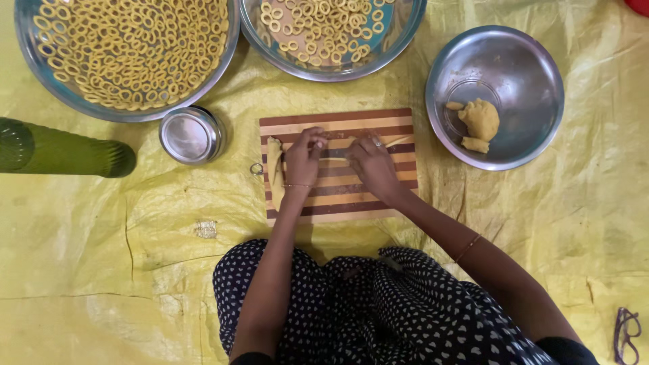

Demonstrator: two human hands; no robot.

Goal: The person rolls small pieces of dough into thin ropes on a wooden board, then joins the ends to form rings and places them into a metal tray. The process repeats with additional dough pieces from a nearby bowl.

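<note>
- Rolling posture: both hands rest on the striped wooden board (338, 203), which serves as the landmark for every position below.
- Left hand (302, 161): on the board's upper left part, fingers curled down and pinching one end of a thin dough strand (336, 143).
- Right hand (373, 165): on the board's upper centre, fingers bent and pressing the other end of the same strand; a ring shows on one finger.
- Handling judgement: the strand looks soft, light and easily torn. Hold it lightly at both ends with the fingertips and keep its middle supported on the board.
- A second dough strip (275, 172) lies along the board's left edge, untouched.
- Steel bowl (514, 54), right of the board and just above it: holds a dough lump (481, 119) and two smaller bits.
- Large steel tray (30, 47), up and left of the board: filled with small dough rings.
- Second steel tray (405, 30), directly above the board: partly filled with the same rings.
- Small steel tin (191, 135), just left of the board: contents cannot be seen.
- Green bottle (64, 150), far left of the board, lying on its side on the yellow sheet (101, 270).
</note>
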